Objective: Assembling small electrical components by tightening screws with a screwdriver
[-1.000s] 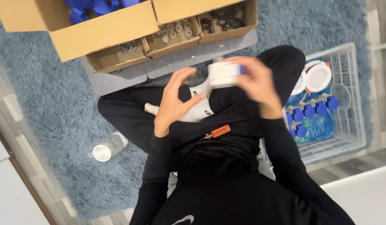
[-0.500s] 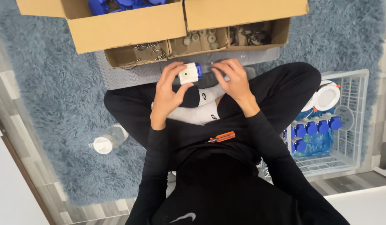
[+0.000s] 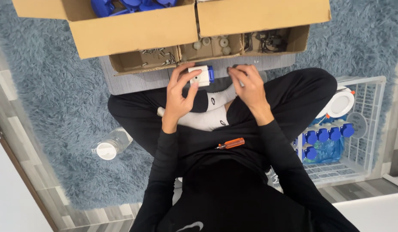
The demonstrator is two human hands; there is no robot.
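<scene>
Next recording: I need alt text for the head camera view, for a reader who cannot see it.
A person in black sits cross-legged on a shaggy blue-grey rug, the left hand holding a small white and blue plastic part and the right hand empty beside it. Open cardboard boxes lie ahead; an orange-handled screwdriver rests on the lap.

Blk long sleeves [image 3: 164, 172]; blk trousers [image 3: 293, 88]; wht socks [image 3: 207, 120] w/ small logos.

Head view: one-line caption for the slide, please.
Seated cross-legged, left hand holds a white-and-blue plug part; right hand rests beside it.
</scene>
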